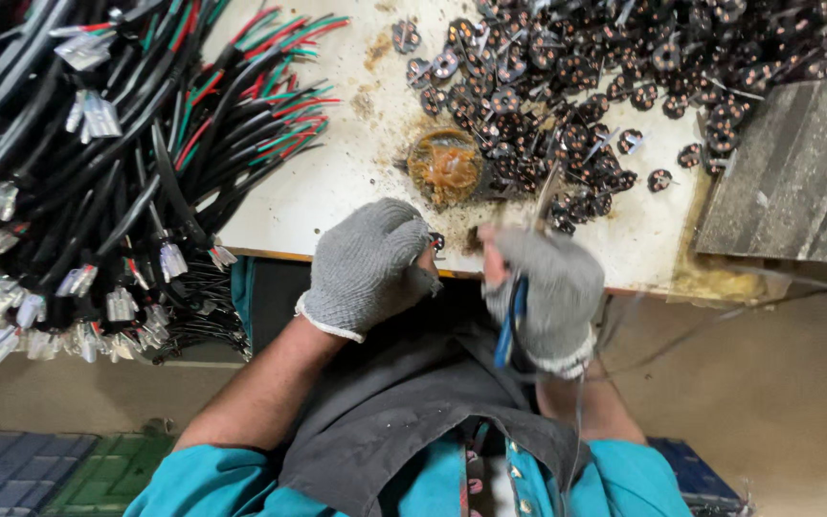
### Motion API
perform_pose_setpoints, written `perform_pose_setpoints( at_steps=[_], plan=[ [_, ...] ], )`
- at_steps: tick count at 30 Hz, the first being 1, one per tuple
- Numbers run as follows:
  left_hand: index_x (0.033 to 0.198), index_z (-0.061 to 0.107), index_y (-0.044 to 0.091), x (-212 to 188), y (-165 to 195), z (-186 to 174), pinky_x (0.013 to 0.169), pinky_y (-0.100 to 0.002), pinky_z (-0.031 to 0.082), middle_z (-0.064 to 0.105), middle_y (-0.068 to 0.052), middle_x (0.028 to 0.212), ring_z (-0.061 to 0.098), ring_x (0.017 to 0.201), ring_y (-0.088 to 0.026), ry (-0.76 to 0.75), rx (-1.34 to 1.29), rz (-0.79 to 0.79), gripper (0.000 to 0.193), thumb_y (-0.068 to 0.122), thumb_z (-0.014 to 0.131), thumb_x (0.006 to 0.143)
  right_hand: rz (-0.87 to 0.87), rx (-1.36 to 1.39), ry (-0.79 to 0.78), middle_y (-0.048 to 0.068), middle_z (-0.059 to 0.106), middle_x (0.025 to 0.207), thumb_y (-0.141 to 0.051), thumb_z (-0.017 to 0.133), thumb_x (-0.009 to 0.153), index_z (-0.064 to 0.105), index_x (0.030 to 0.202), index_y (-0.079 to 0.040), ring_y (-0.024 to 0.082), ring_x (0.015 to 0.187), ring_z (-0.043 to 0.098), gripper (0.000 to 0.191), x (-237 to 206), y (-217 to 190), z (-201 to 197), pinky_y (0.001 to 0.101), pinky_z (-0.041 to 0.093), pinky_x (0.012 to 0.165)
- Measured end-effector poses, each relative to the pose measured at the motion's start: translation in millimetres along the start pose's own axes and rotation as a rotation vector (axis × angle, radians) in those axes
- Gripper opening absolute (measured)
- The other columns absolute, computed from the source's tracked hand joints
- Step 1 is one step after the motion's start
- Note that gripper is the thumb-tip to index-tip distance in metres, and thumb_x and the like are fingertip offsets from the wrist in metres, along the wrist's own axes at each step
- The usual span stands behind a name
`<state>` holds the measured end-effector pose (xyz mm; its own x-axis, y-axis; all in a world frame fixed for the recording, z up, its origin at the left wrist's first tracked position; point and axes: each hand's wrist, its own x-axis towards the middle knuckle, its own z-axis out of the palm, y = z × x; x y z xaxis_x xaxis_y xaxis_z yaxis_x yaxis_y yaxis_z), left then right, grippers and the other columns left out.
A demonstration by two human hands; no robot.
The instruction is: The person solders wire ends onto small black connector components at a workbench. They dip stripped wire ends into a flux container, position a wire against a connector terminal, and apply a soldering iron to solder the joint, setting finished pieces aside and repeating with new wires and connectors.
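My left hand (370, 263), in a grey knit glove, is closed around a small dark round part (435, 241) at the front edge of the white table (337, 182). My right hand (547, 287), in a grey fingerless glove, grips a blue-handled tool (507, 321) whose thin metal tip (546, 196) points up toward the parts. Both hands are close together over the table edge. A small round tin of brownish paste (445, 165) sits just beyond them.
A heap of small dark round parts (605, 77) with copper pins covers the table's far right. A big bundle of black cables (98, 163) with red and green wires and clear tags lies left. A grey slab (796, 172) sits right. A dark apron (413, 402) covers my lap.
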<state>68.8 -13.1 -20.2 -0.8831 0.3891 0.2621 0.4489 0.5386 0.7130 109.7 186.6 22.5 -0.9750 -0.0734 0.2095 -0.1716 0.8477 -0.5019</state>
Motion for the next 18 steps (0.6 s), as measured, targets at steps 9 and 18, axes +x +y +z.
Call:
perform_pose_setpoints(
  at_steps=[9,18],
  plan=[
    [0.082,0.065,0.010,-1,3,2,0.070,-0.043,0.054,0.067,-0.009,0.090,0.066,0.082,-0.031,0.009,-0.002,0.005,0.013,0.012,0.076,0.076,-0.028,-0.058,-0.011,0.007,0.067,0.083,-0.007,0.079,0.083,0.072,0.109,-0.014,0.029,0.074,0.066,0.028,9,-2,10,0.0419,0.050,0.069],
    [0.083,0.065,0.010,-2,0,1,0.069,-0.043,0.054,0.066,-0.010,0.090,0.065,0.082,-0.032,-0.010,-0.006,0.009,0.013,0.013,0.075,0.076,-0.236,-0.139,-0.132,0.009,0.063,0.089,-0.012,0.076,0.092,0.071,0.102,-0.017,0.034,0.080,0.064,0.013,7,-11,6,0.0451,0.050,0.068]
  ],
)
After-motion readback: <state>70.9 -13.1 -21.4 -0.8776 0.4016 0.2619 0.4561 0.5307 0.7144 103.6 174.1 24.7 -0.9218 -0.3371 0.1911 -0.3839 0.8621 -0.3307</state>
